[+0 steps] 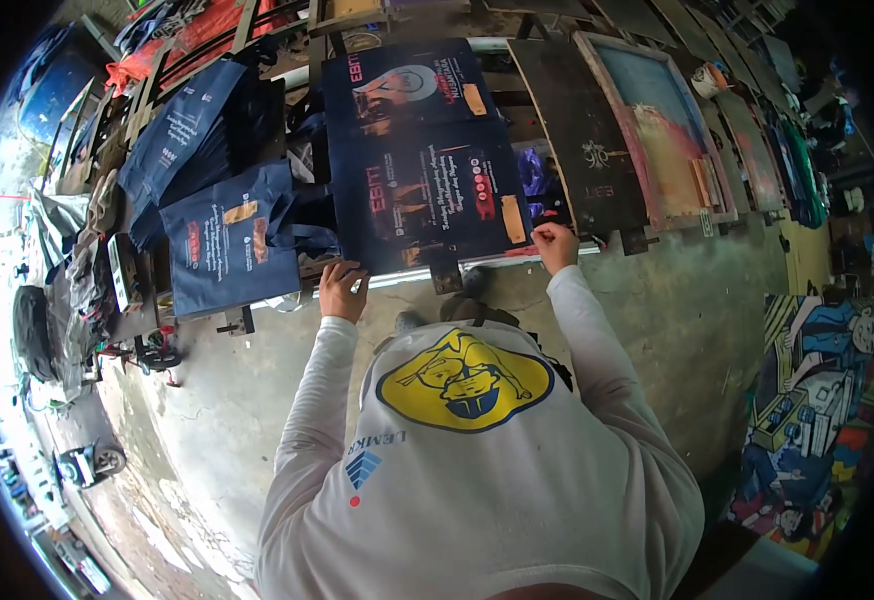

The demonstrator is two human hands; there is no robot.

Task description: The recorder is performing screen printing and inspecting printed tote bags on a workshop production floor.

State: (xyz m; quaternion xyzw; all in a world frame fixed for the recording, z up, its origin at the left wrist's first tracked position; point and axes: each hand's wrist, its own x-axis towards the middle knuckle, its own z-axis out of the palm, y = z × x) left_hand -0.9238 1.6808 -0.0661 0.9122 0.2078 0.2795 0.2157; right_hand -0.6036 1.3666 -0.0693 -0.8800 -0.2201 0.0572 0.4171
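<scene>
A navy fabric bag panel [427, 190] with red and white print lies flat on the work table in front of me. My left hand [341, 292] is at its near left corner. Its fingers are bent and a little apart, with the tips touching the edge. At the near right corner, my right hand [555, 247] is closed in a pinch, its fingertips against the panel's edge. What it grips is too small to make out. Two strips of tan tape [513, 219] show along the panel's right side.
Left of the panel lie a printed navy bag [232, 240] with handles and more navy bags [182, 135]. To the right are a dark board [582, 140] and a framed printing screen [657, 130]. A metal rail [407, 277] edges the table. Concrete floor [207, 400] lies below.
</scene>
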